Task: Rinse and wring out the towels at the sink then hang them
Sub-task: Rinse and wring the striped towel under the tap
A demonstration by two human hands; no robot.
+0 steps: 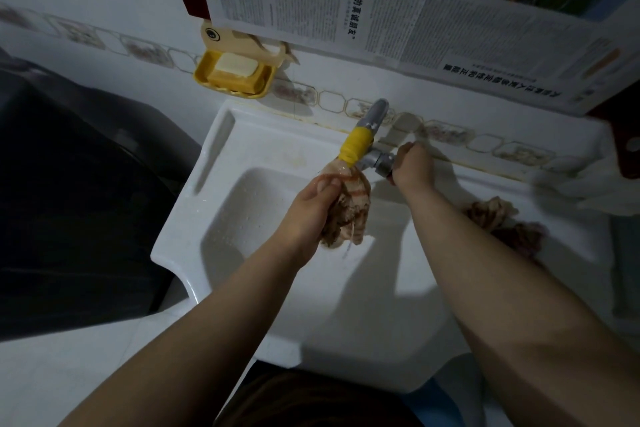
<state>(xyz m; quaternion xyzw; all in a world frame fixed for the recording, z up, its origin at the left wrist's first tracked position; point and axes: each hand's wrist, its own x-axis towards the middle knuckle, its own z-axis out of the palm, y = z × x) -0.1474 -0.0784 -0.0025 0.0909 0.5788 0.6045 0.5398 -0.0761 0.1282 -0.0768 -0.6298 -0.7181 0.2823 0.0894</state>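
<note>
Towel (349, 208) bunched under the tap (360, 146), left hand (311, 204) grip clamped on it, right hand (414, 163) grip curled round the tap handle (382, 163)

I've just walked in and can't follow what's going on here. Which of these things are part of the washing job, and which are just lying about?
Part of the job:
- towel held by the left hand under the tap
- right hand on the tap handle
- second towel on the sink ledge

Just lying about:
- soap in its yellow dish
- newspaper on the wall
</note>
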